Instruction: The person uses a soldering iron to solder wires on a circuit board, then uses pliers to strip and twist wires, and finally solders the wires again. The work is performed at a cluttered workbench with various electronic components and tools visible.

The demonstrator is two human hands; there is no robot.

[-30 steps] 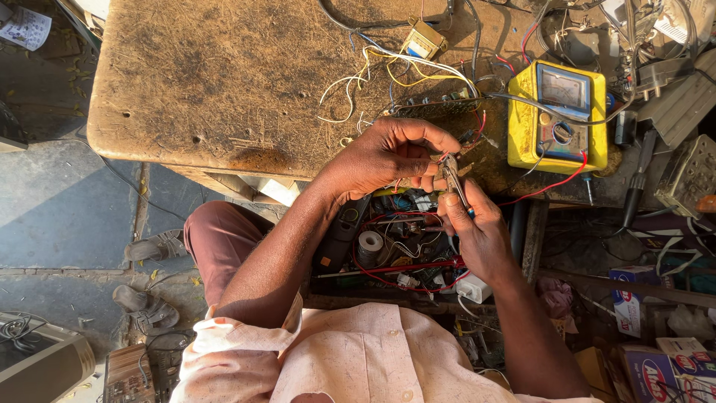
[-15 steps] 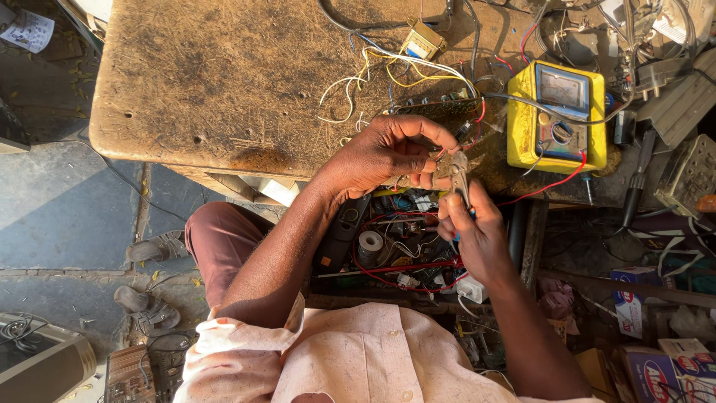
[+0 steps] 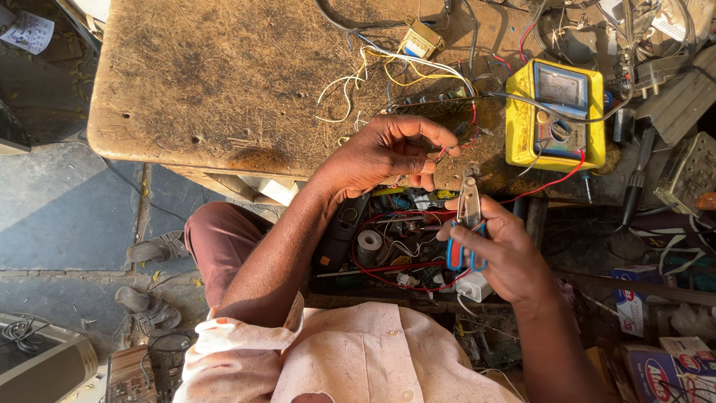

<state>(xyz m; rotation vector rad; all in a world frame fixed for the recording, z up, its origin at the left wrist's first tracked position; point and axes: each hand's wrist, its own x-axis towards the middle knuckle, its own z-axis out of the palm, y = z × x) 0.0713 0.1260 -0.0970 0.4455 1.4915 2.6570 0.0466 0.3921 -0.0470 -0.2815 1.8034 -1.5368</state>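
Note:
My left hand [image 3: 388,153] pinches a thin red wire [image 3: 447,148] between thumb and fingers at the front edge of the worn wooden bench [image 3: 224,82]. The wire runs toward a small circuit board [image 3: 432,106] with white and yellow leads. My right hand [image 3: 500,250] grips small pliers [image 3: 468,216] with blue and red handles, jaws pointing up a short way below the wire, apart from it. A yellow multimeter [image 3: 556,112] lies on the bench just right of both hands, its red lead curving along the edge.
An open drawer [image 3: 395,246] under the bench holds tape rolls, wires and tools. Cables, a small transformer [image 3: 419,37] and parts crowd the bench's far right. Boxes [image 3: 656,358] sit at lower right. Sandals [image 3: 149,298] and a grey device [image 3: 45,366] lie on the floor at left.
My right hand has drawn the pliers down and away from the wire. The left hand still pinches the wire at the bench edge.

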